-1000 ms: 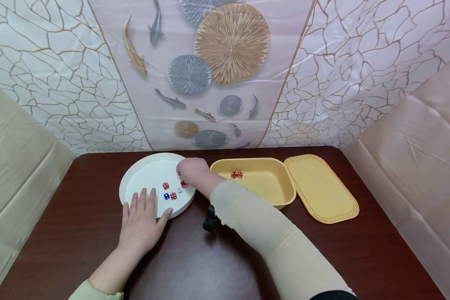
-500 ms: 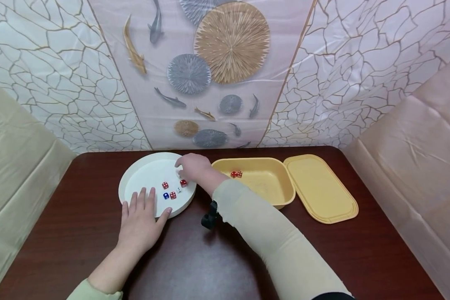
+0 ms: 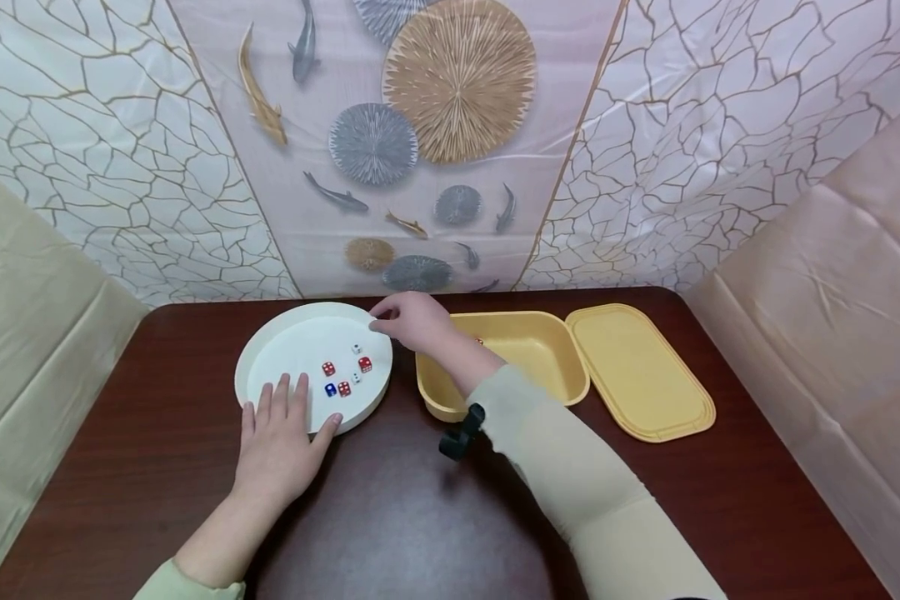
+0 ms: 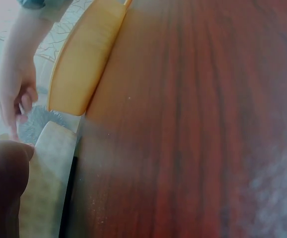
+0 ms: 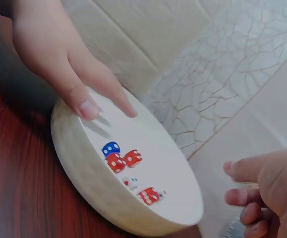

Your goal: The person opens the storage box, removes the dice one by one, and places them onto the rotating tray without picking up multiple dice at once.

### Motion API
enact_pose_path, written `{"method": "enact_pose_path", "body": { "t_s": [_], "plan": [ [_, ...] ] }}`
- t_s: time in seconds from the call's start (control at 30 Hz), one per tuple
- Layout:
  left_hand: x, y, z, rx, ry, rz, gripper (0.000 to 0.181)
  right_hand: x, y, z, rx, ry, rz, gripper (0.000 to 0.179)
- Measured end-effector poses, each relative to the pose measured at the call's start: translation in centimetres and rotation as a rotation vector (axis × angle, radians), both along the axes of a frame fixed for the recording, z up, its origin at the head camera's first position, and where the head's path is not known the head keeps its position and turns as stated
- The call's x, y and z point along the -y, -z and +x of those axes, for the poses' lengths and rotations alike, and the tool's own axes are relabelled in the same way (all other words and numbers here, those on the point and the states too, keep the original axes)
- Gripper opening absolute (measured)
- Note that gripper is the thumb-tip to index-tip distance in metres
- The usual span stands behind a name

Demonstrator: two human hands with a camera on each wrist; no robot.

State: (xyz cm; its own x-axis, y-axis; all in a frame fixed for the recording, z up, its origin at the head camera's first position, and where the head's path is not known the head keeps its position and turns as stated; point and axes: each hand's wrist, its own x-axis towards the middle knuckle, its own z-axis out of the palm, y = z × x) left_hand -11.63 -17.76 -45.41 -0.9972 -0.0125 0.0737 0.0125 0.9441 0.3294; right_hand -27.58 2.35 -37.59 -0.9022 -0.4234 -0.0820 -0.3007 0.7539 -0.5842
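My left hand (image 3: 277, 454) lies over the near left rim of a round white tray (image 3: 285, 333), fingers spread and straight, thumb along the rim. Inside are several dice: a blue die (image 3: 331, 389), a few red ones such as the red die (image 3: 365, 364), and white ones, among them a white die (image 3: 357, 349). My right hand (image 3: 416, 321) hovers at the tray's far right rim, thumb and index finger apart and nothing visible between them. In the right wrist view its other fingers (image 5: 250, 213) curl loosely.
Right of the tray stands a yellow rectangular container (image 3: 547, 358), a red die (image 3: 479, 341) partly showing inside behind my right wrist. Its flat yellow lid (image 3: 645, 375) lies beside it. A patterned backdrop (image 3: 420, 167) rises behind the dark wooden table (image 3: 390, 500).
My right hand has drawn back from over the white die to the tray's right rim, its fingers loosening. The white die still lies in the tray. My left hand has stayed put.
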Motion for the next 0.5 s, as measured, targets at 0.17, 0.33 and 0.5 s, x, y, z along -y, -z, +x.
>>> {"method": "enact_pose_path", "body": {
  "t_s": [0.17, 0.33, 0.5],
  "plan": [
    [-0.3, -0.3, 0.0, 0.003, 0.007, 0.005, 0.082, -4.2, -0.6, 0.6, -0.028, 0.068, -0.046, 0.030],
    [-0.3, -0.5, 0.1, 0.012, 0.007, 0.013, 0.082, -8.9, -0.3, 1.3, -0.019, 0.114, -0.125, 0.029],
    [-0.4, -0.4, 0.2, 0.019, 0.010, 0.017, 0.083, -13.4, 0.9, 1.8, 0.008, 0.155, -0.104, 0.036]
  ]
}}
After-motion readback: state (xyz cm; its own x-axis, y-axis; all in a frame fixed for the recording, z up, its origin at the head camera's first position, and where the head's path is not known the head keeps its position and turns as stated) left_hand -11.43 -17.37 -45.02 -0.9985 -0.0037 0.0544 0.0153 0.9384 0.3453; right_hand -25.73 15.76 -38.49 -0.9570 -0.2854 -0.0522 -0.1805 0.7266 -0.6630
